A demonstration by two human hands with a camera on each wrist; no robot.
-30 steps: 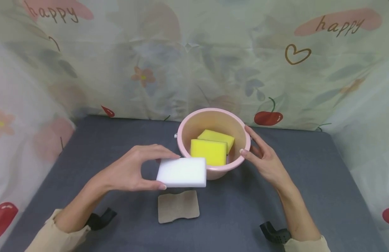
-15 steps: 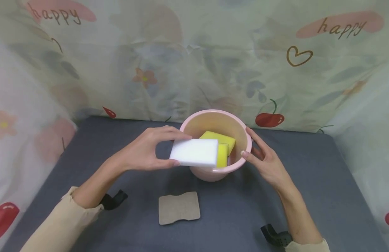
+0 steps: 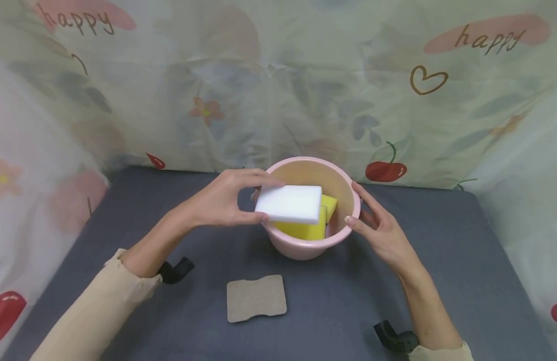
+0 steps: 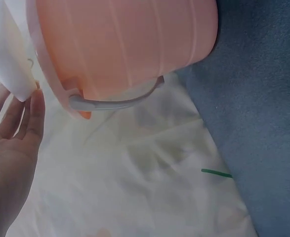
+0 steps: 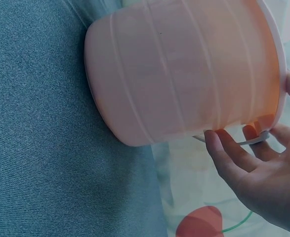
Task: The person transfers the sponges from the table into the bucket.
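My left hand (image 3: 229,200) pinches a white sponge block (image 3: 292,203) between thumb and fingers. The block is level over the left part of the pink bucket's (image 3: 301,250) mouth. Yellow sponges (image 3: 305,230) lie inside the bucket, partly hidden under the white block. With thumb and fingers, my right hand (image 3: 378,230) holds the bucket's right rim. In the right wrist view its fingers (image 5: 228,153) are beside the outer wall and the thin handle (image 5: 253,140). The left wrist view shows the block (image 4: 9,54) above the bucket's rim, apart from it.
A grey-beige flat piece with wavy long edges (image 3: 257,299) lies on the dark grey tabletop (image 3: 332,311) in front of the bucket. The bucket's grey handle (image 4: 120,103) hangs down its side. Patterned curtains (image 3: 269,85) close off the back and sides.
My left hand has carried the white sponge block up and to the right, from in front of the bucket to over its mouth. The right hand stays at the rim.
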